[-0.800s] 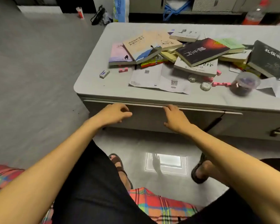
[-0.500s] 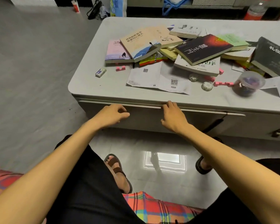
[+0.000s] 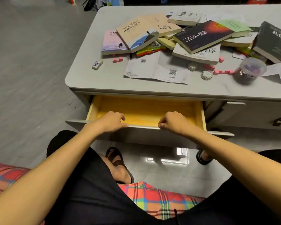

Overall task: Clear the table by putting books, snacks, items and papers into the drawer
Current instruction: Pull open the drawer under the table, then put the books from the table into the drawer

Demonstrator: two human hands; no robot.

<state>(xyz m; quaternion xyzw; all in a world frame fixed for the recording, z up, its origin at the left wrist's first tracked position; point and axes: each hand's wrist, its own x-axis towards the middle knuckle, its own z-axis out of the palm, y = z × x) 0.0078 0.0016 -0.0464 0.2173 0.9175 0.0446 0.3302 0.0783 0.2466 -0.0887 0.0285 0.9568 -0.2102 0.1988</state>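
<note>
The drawer (image 3: 146, 109) under the grey table (image 3: 94, 80) stands pulled out, its yellow wooden inside bare. My left hand (image 3: 111, 121) and my right hand (image 3: 174, 121) both grip the top edge of the drawer front. On the table lie several books, among them a tan book (image 3: 136, 34), a black and red book (image 3: 201, 35) and a dark grey book (image 3: 274, 41). White papers (image 3: 154, 69) with QR codes lie near the front edge. A green and red snack pack (image 3: 150, 49) peeks out from under the books.
A small eraser (image 3: 97, 64), pink blocks (image 3: 117, 59), two small round cups (image 3: 206, 75) and a clear jar (image 3: 248, 71) lie on the table. A second drawer (image 3: 258, 114) at the right is closed. My feet in sandals rest on the floor below.
The drawer was closed with both hands on its top edge; now it is pulled out toward me and its yellow inside shows. My view has moved closer to the table.
</note>
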